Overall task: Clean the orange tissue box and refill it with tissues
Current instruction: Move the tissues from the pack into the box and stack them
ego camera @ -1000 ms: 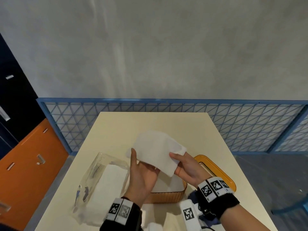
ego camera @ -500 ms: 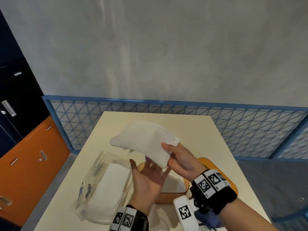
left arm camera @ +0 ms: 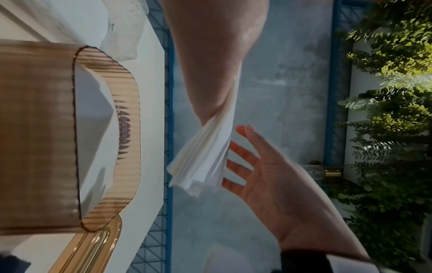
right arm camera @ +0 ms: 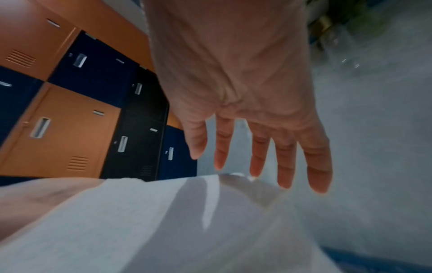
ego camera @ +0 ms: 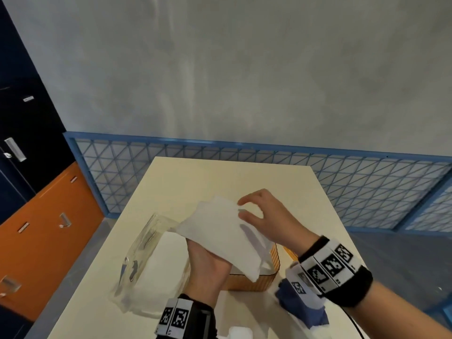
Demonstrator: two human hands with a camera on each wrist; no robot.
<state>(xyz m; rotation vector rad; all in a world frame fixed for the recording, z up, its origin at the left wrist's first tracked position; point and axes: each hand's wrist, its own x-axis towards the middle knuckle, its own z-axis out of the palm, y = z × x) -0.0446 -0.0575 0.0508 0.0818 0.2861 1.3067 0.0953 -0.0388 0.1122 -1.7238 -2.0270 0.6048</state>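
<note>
Left hand [ego camera: 208,263] has its grip clamped on the near end of a white tissue stack [ego camera: 227,231], held up over the table [ego camera: 220,177], tilted, far end higher. Right hand [ego camera: 266,216] is released, fingers [right arm camera: 257,155] spread and relaxed, just beside the stack's far edge; can't tell from the head view if the fingertips touch it. The left wrist view shows the stack fanned at its free end with the right palm next to it. Orange tissue box [ego camera: 254,281] sits on the table directly below the stack, open top, some white tissue already inside [left arm camera: 93,133]. Its orange lid [left arm camera: 88,247] lies just right of the box. Clear plastic tissue pack [ego camera: 149,260] lies left of the box, still holding white tissues. Blue cloth [ego camera: 303,307] is under the right wrist.
</note>
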